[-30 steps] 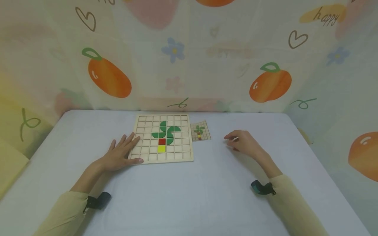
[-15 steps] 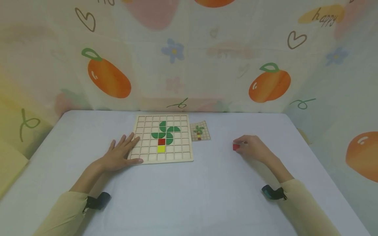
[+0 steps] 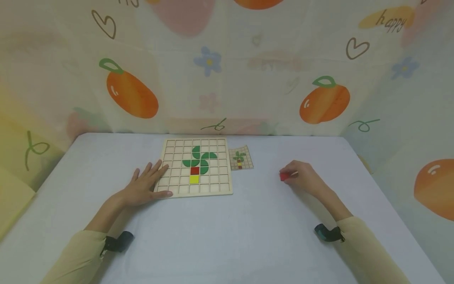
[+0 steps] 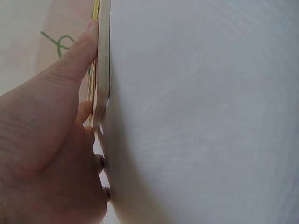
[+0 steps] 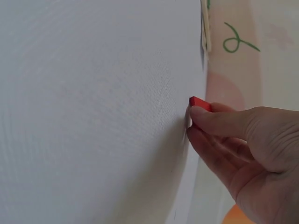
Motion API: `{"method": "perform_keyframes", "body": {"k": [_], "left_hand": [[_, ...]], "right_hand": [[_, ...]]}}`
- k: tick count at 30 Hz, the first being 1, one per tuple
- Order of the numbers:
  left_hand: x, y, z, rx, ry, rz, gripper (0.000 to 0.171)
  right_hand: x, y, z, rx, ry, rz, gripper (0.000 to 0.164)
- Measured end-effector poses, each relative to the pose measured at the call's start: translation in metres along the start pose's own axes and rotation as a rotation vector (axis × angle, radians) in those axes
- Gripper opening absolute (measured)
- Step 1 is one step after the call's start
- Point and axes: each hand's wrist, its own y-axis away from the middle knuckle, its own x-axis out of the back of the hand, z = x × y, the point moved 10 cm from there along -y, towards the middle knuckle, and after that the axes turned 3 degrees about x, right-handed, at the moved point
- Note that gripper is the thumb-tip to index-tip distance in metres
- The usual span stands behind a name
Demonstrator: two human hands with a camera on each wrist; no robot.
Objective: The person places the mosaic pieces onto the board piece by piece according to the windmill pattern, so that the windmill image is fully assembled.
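A wooden grid board [image 3: 214, 188] lies on the white table, with green quarter-circle pieces [image 3: 204, 166], a red square tile [image 3: 194, 170] and a yellow square tile [image 3: 194, 179] in its cells. My left hand [image 3: 143, 187] rests spread on the board's left edge and near corner; the left wrist view shows the thumb along the board's rim [image 4: 103, 56]. To the right of the board, my right hand [image 3: 301, 177] pinches a red block [image 3: 283, 176] between thumb and fingers. In the right wrist view the red block [image 5: 200, 103] is close to the tabletop.
A small pattern card [image 3: 244, 162] with a matching grid picture lies against the board's right side. The white table [image 3: 220, 236] ends at the back against a fruit-print cloth [image 3: 227, 79]. Small black cameras [image 3: 328, 232] sit at both wrists.
My right hand has moved slightly right and toward me, and now the red block shows in its fingertips, slightly tilted since half a second ago. The left hand and board stay put.
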Motion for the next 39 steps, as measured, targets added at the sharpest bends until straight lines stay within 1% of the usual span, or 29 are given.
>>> {"method": "perform_keyframes", "body": {"k": [7,11,14,17,21,25,31,39], "left_hand": [[0.000,0.000,0.001,0.002,-0.004,0.002,0.099],[-0.001,0.000,0.001,-0.001,-0.005,0.002,0.099],[-0.003,0.001,0.000,0.003,-0.008,-0.001,0.099],[-0.003,0.001,0.001,0.006,-0.007,0.002,0.099],[-0.002,0.000,-0.001,0.008,-0.013,0.003,0.100],[-0.001,-0.001,-0.001,0.009,-0.018,0.002,0.100],[-0.001,-0.001,-0.003,0.010,-0.015,-0.004,0.100],[0.000,0.000,0.000,-0.005,-0.007,0.006,0.099]], "right_hand": [[0.003,-0.001,-0.009,0.042,0.000,0.025,0.023],[0.004,-0.003,-0.014,0.030,0.009,0.033,0.018],[0.003,-0.004,-0.017,0.003,0.020,0.037,0.015],[0.003,-0.008,-0.023,0.015,0.027,0.057,0.014],[0.004,-0.013,-0.031,0.032,0.037,0.077,0.016],[0.002,-0.016,-0.037,0.016,0.043,0.089,0.017],[-0.002,-0.022,-0.050,0.001,0.050,0.149,0.013],[-0.014,-0.034,-0.069,0.027,0.010,0.143,0.011]]}}
